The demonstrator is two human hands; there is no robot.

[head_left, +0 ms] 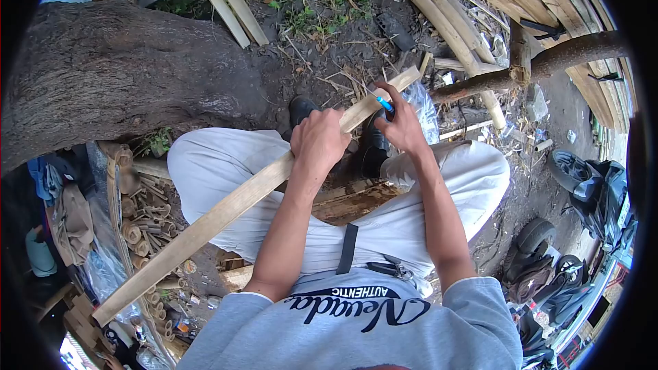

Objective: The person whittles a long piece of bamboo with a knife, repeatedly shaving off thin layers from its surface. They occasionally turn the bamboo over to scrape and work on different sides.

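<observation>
Left hand (321,138), closed over a pale strip (233,202) of wood or bamboo; right hand (403,123), folded about a slim blue tool (385,103), its index finger reaching over the strip near the upper end. The strip lies diagonally in front of the seated person, crossing above the left thigh (219,157), its long lower portion extending well beyond the left hand, above cut bamboo pieces (133,233). Whether the tool is a blade or a marker cannot be told. Principal hazards, as judged: with one hand closed on the strip far from its lower end, leverage could make the strip roll or swing, and the tool's point would then skid off line. Should the tool be sharp, such a slip could reach the right fingertips or the nearby left hand. Splinters along the edge could pierce the bare palm if the strip slid through it.
</observation>
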